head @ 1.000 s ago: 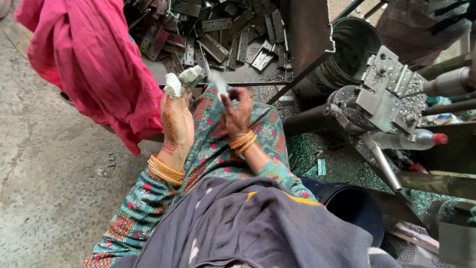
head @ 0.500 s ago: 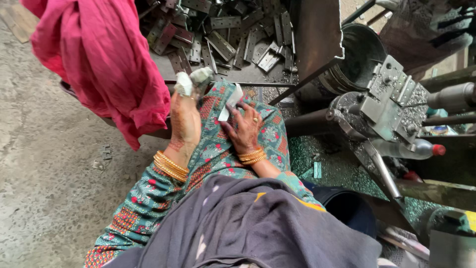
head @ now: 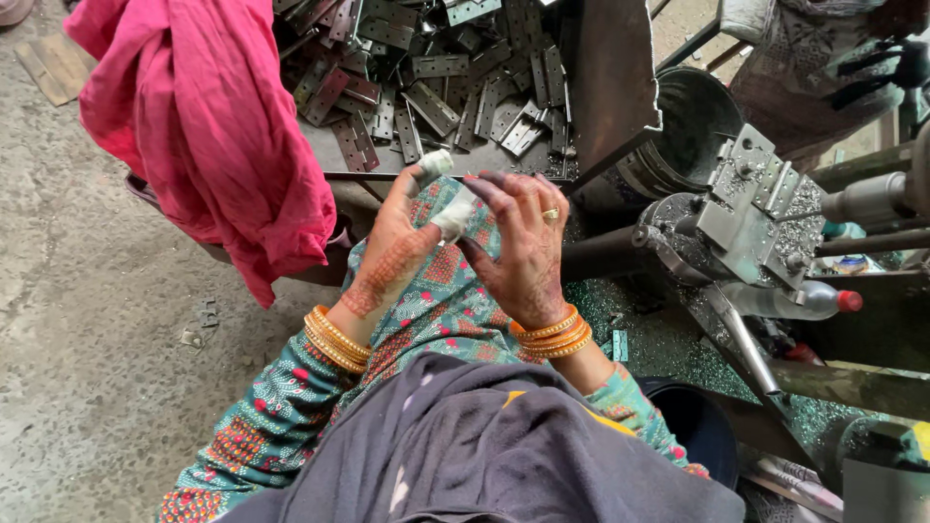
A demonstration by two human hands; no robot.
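Note:
My left hand [head: 392, 252] is raised over my lap, and its fingertips are wrapped in white cloth strips [head: 450, 215]. My right hand [head: 523, 247], with a ring and orange bangles, is held close beside it, its fingers touching the white wrapping on one left finger. Both hands hover above my patterned green sleeve and knee [head: 446, 300]. Just beyond them lies a heap of flat metal hinge plates [head: 426, 77] in a tray.
A pink cloth [head: 208, 126] hangs at the left over the concrete floor [head: 87, 320]. To the right stand a metal machine with a clamp [head: 746, 208], a dark bucket [head: 688, 121], a bottle [head: 790, 300] and green metal swarf [head: 659, 339].
My hands have come closer together and higher, and the right hand's fingers now grip the white wrapping on the left finger. The view has shifted slightly downward.

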